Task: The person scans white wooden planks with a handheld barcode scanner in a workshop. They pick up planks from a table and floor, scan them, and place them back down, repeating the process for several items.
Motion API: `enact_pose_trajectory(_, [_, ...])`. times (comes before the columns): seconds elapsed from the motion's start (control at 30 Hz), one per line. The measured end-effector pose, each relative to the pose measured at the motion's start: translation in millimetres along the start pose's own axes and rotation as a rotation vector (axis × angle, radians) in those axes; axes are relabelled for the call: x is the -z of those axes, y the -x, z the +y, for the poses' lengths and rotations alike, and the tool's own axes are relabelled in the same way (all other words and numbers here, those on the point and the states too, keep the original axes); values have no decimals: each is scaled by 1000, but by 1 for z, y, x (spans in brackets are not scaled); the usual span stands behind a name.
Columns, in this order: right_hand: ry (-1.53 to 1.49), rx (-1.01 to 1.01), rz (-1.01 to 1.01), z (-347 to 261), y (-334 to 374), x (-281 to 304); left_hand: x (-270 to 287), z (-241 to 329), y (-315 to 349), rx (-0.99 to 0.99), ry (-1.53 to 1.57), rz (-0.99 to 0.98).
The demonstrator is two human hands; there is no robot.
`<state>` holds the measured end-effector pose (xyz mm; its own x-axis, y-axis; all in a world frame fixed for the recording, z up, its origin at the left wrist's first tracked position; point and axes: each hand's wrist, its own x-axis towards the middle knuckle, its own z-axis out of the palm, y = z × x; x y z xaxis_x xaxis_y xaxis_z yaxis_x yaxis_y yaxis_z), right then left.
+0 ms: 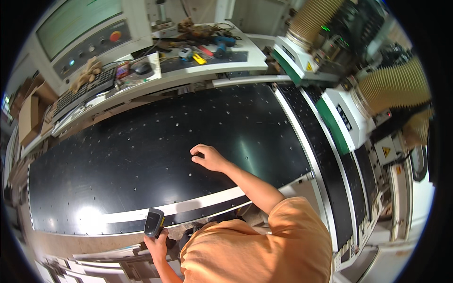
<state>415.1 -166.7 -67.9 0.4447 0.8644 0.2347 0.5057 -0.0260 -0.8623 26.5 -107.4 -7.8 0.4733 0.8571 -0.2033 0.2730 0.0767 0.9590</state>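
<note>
Glossy black panel (155,155), flat and broad, peppered with small drilled holes, lying on the machine bed (325,155) with its long axis running left to right, slightly raised toward the right. Smooth sheen, a bright glare patch near the lower left corner. Pale strip along the near edge. Right hand (210,158) resting palm down on the panel near its middle, fingers loosely curled and close together, tips touching the surface. Left hand (158,245) below the near edge, wrapped tight around the grip of a dark handheld scanner (154,223), its rounded head pointing up toward the panel. Orange cloth sleeve (292,221) at lower right. Beyond the far edge, a white shelf (188,70) cluttered with a keyboard (85,92) and small tools.
</note>
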Motion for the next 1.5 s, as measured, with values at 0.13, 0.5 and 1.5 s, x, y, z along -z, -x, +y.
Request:
enact_pose_trajectory(0.13, [-111,-301,105,4,37,41,2,7,-13,-44,-27,-76])
enact_pose_trajectory(0.5, [-126,-401,1209,20,221,126,4,21,-40,-79,8,-219])
enact_pose_trajectory(1.5, [476,-1134,60,203,366,-75,37,6,-49,-68,74,-225])
